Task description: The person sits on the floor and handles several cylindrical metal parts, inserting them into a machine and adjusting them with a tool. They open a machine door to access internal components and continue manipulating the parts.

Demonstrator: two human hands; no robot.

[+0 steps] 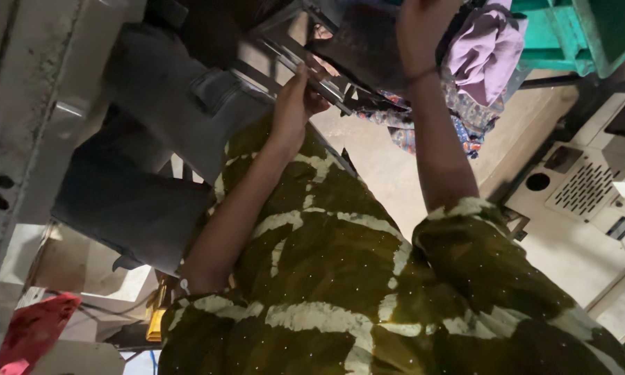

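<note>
My left hand (296, 103) reaches forward and grips the edge of a shiny metal frame (284, 43), thumb and fingers pinched on its bar. My right hand (422, 31) is stretched further out, with a thin dark band round the wrist. It lies against a dark cloth (361, 42). Its fingers are cut off by the top edge of the view, so its grip is hidden. A lilac cloth (486, 59) is bunched just right of that hand, above a blue and red patterned fabric (465, 128). Both sleeves are olive green with pale streaks.
Grey denim cloth (166, 90) hangs at the left over a dark grey block (125, 201). A green frame (569, 35) stands at the top right. A white machine casing with a vent grille (585, 187) is at the right. A red cloth (34, 326) lies at the bottom left.
</note>
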